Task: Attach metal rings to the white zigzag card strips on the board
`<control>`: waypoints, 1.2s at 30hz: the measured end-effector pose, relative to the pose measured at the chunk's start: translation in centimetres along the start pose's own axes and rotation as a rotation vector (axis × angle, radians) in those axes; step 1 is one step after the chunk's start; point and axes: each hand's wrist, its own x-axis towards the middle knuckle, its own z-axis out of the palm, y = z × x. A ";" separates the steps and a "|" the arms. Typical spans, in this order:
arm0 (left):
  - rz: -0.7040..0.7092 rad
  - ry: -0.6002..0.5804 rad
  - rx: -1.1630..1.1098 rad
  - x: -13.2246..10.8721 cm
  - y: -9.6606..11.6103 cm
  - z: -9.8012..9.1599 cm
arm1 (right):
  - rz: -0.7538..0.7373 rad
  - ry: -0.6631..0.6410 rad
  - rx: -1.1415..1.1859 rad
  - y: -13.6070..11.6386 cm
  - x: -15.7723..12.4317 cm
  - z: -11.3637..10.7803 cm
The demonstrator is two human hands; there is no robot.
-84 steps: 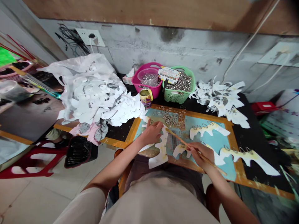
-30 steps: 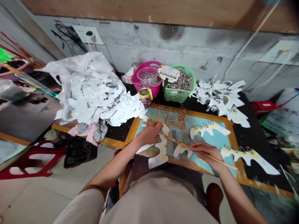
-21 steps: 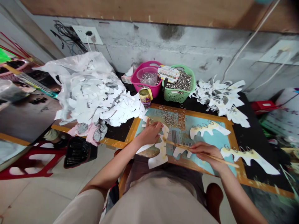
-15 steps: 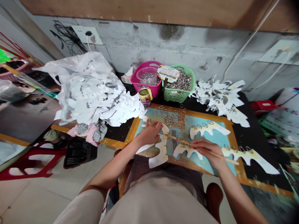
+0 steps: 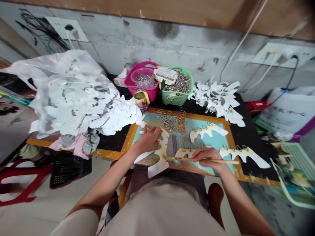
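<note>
Beneath the right hand (image 5: 208,159), what is entered?
One wooden stick (image 5: 183,158), held narrowly between fingers and thumb, lying level across a white paper cut-out (image 5: 183,153).
And the left hand (image 5: 149,141)?
Open, fingers spread, resting on a second white cut-out (image 5: 162,154), on the painted board (image 5: 194,116).
Past the hands?
Loose metal rings (image 5: 169,122) on that board; farther on, a green basket (image 5: 176,95) of rings beside a pink basket (image 5: 140,86); off left, a heap of cut-outs (image 5: 73,105).
</note>
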 end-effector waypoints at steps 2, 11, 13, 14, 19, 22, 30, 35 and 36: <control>0.008 0.000 -0.001 0.0 0.0 -0.1 | -0.027 -0.009 0.044 -0.4 -0.3 -0.3; -0.003 -0.018 -0.012 0.1 0.2 0.0 | 0.146 0.542 0.344 1.7 -1.4 -0.4; -0.003 -0.022 -0.024 0.1 0.2 0.0 | 0.246 0.570 0.273 2.4 -1.0 0.0; -0.008 -0.025 -0.029 0.0 0.2 -0.1 | 0.274 0.562 0.245 2.7 -0.8 0.2; -0.016 -0.022 -0.041 -0.1 0.3 -0.2 | 0.294 0.437 0.221 3.4 -0.5 0.5; 0.002 -0.014 -0.036 -0.2 0.3 -0.2 | 0.262 0.517 0.247 3.5 -0.7 0.4; -0.013 -0.029 -0.009 -0.1 0.3 -0.1 | 0.284 0.587 0.220 3.8 -0.2 0.7; -0.016 -0.044 -0.007 -0.1 0.3 -0.1 | 0.150 0.777 0.187 3.7 1.2 1.3; -0.010 -0.040 -0.011 -0.1 0.3 -0.1 | 0.121 0.799 0.178 3.6 1.5 1.4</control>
